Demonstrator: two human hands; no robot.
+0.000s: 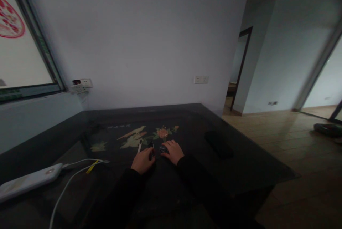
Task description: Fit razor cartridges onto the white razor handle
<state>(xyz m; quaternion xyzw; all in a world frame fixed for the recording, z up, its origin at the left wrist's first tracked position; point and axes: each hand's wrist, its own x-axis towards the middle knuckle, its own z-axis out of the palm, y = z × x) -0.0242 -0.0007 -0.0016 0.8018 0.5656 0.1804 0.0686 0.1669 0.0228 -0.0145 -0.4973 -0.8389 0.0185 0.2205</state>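
Observation:
My left hand (143, 160) rests low over the dark tabletop with its fingers curled. At its fingertips shows a small black object (151, 145), too dark to name. A slim pale stick-like piece (139, 146) juts up beside the knuckles; whether it belongs to the same object, I cannot tell. Just to the right, my right hand (174, 152) is bent with thumb and fingers around a small dark patterned piece (163, 149). The two hands are a short gap apart, in front of the table's printed flower and bird picture (162, 133).
The black table (187, 113) stands against a wall. On its left lies a white power strip (32, 181) with a white cable (68, 184) carrying a yellow tie. A dark oblong object (219, 144) lies to the right. Wooden floor (267, 132) stretches beyond the table's right edge.

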